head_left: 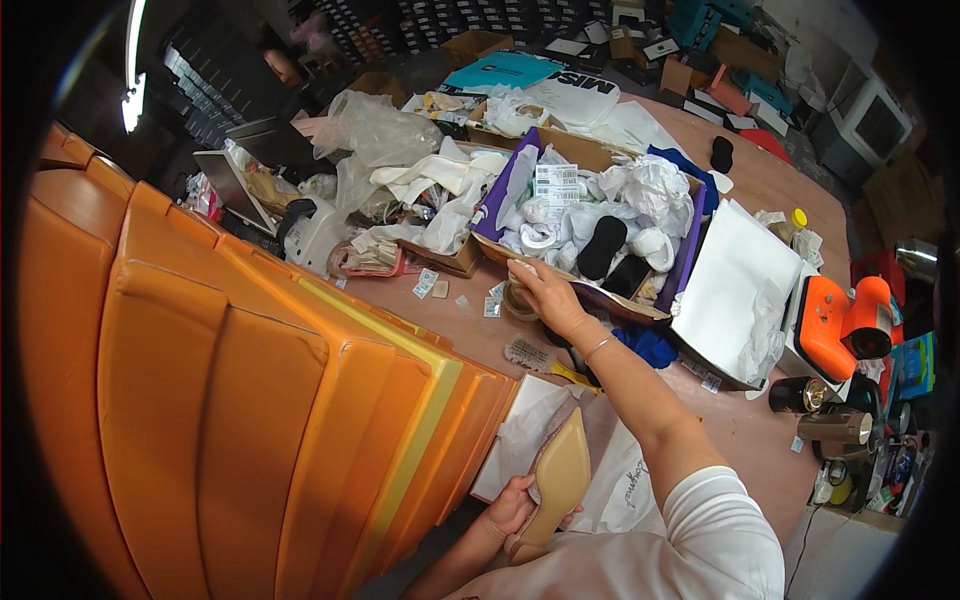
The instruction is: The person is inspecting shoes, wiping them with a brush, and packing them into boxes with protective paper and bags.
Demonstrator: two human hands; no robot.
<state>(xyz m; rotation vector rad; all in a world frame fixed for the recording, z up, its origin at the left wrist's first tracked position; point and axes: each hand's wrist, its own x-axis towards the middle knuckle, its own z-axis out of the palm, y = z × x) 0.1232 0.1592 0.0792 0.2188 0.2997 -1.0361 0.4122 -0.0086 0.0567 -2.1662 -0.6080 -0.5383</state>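
Note:
My left hand (512,504) is wrapped around a woman's shoe (563,466) low in the picture. The shoe's smooth beige sole faces up, and a strip of its pinkish upper shows along the left side. Beneath it lies an open shoebox (487,484) lined with white tissue paper (617,492). My right arm stretches forward across the table, with a thin bracelet at the wrist. The fingers of my right hand (548,300) are extended by the front edge of a purple box (686,262), above a brownish tape roll (513,301). Whether they touch the roll is unclear.
Stacked orange boxes (260,400) rise close on my left. The purple box holds crumpled paper and black pads (602,248). A yellow-handled brush (530,354) lies near my right forearm. A white box lid (738,290) and an orange device (840,318) stand to the right.

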